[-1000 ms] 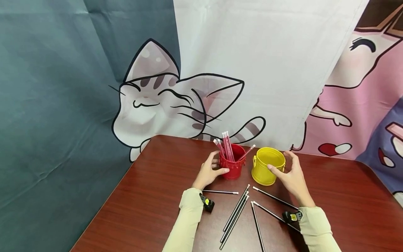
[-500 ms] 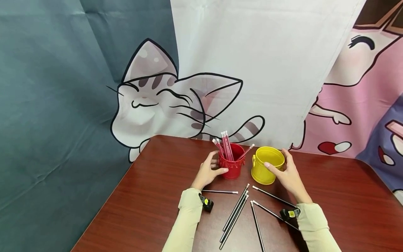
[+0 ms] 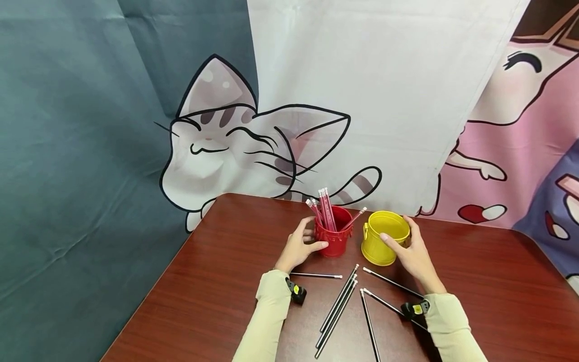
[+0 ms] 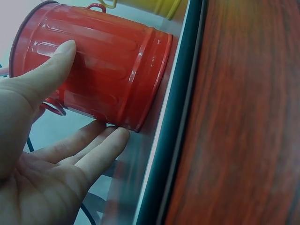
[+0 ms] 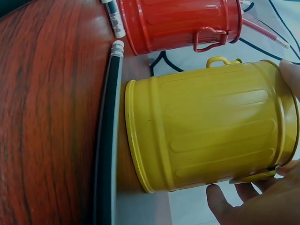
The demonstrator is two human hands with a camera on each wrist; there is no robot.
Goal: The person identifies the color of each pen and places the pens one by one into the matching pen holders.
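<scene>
A small red metal bucket (image 3: 334, 246) stands upright on the table, holding several pink pencils (image 3: 327, 213) with white erasers upward. My left hand (image 3: 295, 251) is around its left side. In the left wrist view the thumb (image 4: 58, 58) lies across the bucket's wall, and fingertips (image 4: 119, 133) meet the side near its base. Just to the right is a yellow bucket (image 3: 376, 250) with small side handles. My right hand (image 3: 415, 256) holds it from the right, thumb at the front rim and fingers behind. In the right wrist view fingertips (image 5: 218, 199) curl beside its handle.
Several black pencils with white erasers lie before the buckets: a cluster (image 3: 336, 314) in the middle, one (image 3: 316, 275) at left, others (image 3: 393, 282) at right, partly under the right forearm. A cartoon-printed cloth (image 3: 375, 100) hangs behind the table (image 3: 217, 281).
My right hand has shifted slightly left, closer against the yellow bucket. The left hand and both buckets stay in place.
</scene>
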